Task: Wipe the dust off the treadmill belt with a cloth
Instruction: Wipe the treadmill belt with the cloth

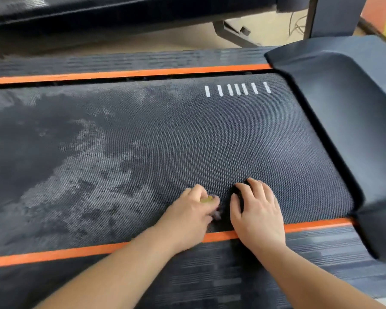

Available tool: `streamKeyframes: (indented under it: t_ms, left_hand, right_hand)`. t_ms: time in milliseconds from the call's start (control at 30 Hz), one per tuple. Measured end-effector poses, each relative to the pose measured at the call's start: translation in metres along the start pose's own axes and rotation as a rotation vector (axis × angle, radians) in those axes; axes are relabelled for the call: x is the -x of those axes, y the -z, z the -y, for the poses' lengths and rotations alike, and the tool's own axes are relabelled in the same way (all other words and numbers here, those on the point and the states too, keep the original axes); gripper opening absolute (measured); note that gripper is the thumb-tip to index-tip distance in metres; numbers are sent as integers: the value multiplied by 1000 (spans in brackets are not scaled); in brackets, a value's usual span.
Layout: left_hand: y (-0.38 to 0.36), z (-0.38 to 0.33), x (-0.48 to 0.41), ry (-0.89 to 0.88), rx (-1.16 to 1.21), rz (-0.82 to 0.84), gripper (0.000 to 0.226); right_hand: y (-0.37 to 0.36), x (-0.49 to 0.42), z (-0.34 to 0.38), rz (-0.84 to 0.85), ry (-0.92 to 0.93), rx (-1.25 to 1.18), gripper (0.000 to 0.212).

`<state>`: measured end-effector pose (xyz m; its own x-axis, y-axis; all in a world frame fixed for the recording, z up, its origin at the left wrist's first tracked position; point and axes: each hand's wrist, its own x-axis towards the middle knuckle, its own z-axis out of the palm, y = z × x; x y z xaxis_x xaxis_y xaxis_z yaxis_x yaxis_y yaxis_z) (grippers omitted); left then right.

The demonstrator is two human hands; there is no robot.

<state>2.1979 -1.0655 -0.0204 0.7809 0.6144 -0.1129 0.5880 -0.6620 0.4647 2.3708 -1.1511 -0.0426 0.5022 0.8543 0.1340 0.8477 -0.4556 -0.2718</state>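
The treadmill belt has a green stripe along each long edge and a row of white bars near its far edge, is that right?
Not quite. The stripes are orange, not green, as the head view shows. The rest holds: one stripe runs along each long edge of the treadmill belt, and a row of white bars sits near its far edge.

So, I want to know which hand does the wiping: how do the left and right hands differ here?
The left hand grips a small bunched cloth, yellowish and grey; the right hand holds nothing visible. The left hand's fingers are curled tight; the right hand's are spread, tips on the treadmill belt. The left hand looks blurred; the right hand is sharp. Both lie on the belt beside the near orange stripe.
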Motion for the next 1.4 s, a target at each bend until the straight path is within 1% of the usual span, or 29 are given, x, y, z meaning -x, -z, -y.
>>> streamKeyframes:
  t_ms: [33, 67, 100, 167, 200, 267, 333, 400, 467, 533, 567, 600, 633, 667, 733, 800, 833, 867, 900, 933, 1000, 1067, 1100, 1133, 1167, 1200, 1267, 1333, 1400]
  left_hand:
    - [9, 17, 2, -54, -23, -1, 40]
    - [18, 36, 7, -68, -92, -31, 34]
    - [28, 59, 12, -31, -197, -87, 30]
    - [44, 96, 29, 163, -396, -193, 29]
    - [48, 105, 37, 268, -422, -236, 29]
    - [44, 95, 40, 412, -408, -295, 31]
    - [26, 57, 29, 472, -343, -291, 25]
    - [5, 10, 18, 403, -202, -243, 24]
    - [-11, -15, 19, 220, -64, -114, 29]
    - [-2, -3, 27, 45, 8, 2, 28]
    - [7, 12, 33, 3, 9, 10, 25]
    - [15, 33, 40, 0, -12, -14, 23]
    - [23, 55, 46, 41, -50, -70, 22]
    - [30, 76, 53, 123, -103, -153, 23]
    - [33, 101, 64, 331, -186, -343, 23]
    - [24, 87, 60, 541, -163, -482, 10]
    - [17, 70, 54, 606, -143, -518, 4]
    - [9, 51, 46, 628, -119, -529, 6]
    - [-1, 30, 38, 610, -70, -510, 8]
    - [-9, 9, 32, 548, -5, -462, 10]
    - [-21, -25, 28, 331, 124, -323, 10]
    - [-16, -23, 29, 151, 162, -209, 15]
    - [-10, -8, 29, 102, 112, -215, 21]
    - [-2, 12, 29, 94, 45, -234, 28]
    - [8, 36, 29, 139, -17, -256, 31]
    - [18, 60, 32, 222, -77, -304, 30]
    - [31, 93, 42, 457, -90, -411, 15]
    - [28, 80, 45, 595, -86, -479, 9]
    - [13, 35, 36, 584, -128, -455, 9]
  right_hand:
    - [1, 0, 0, -2, 3, -2, 39]
    - [1, 0, 1, -4, 3, -3, 39]
    - [1, -1, 1, -5, 0, -2, 39]
    - [1, -1, 2, 0, -1, 10, 40]
    - [1, -1, 2, 3, 0, 15, 41]
    - [1, -1, 2, 4, 2, 23, 41]
    - [1, -1, 2, 3, 1, 24, 41]
    - [1, -1, 3, -2, 0, 18, 41]
    - [2, 0, 3, -2, -8, 8, 41]
    - [3, 1, 3, -6, -10, 2, 41]
    - [4, 1, 3, -8, -8, 2, 42]
    - [4, 2, 3, -9, -5, -1, 42]
    - [4, 1, 3, -13, -3, -3, 42]
    - [3, 0, 4, -16, 0, -2, 42]
    - [3, -1, 4, -21, 11, 1, 41]
    - [1, -1, 2, -14, 13, 6, 38]
    - [1, -1, 2, -7, 11, 14, 36]
    - [0, -1, 1, -1, 9, 20, 35]
    - [0, 0, 1, 2, 6, 22, 34]
    - [-1, 0, 2, 5, 3, 20, 34]
    - [-1, -1, 2, 14, -5, 15, 34]
    - [1, -1, 2, 8, -9, 1, 34]
    - [2, 0, 2, -1, -7, -8, 36]
    - [3, 0, 2, -9, -4, -16, 39]
    - [3, 0, 2, -12, -2, -21, 41]
    - [3, -1, 2, -9, -2, -19, 41]
    - [3, -1, 2, -1, 1, -4, 41]
    - [1, -1, 2, 1, 6, 5, 39]
    - [2, -1, 2, -1, 4, 4, 38]
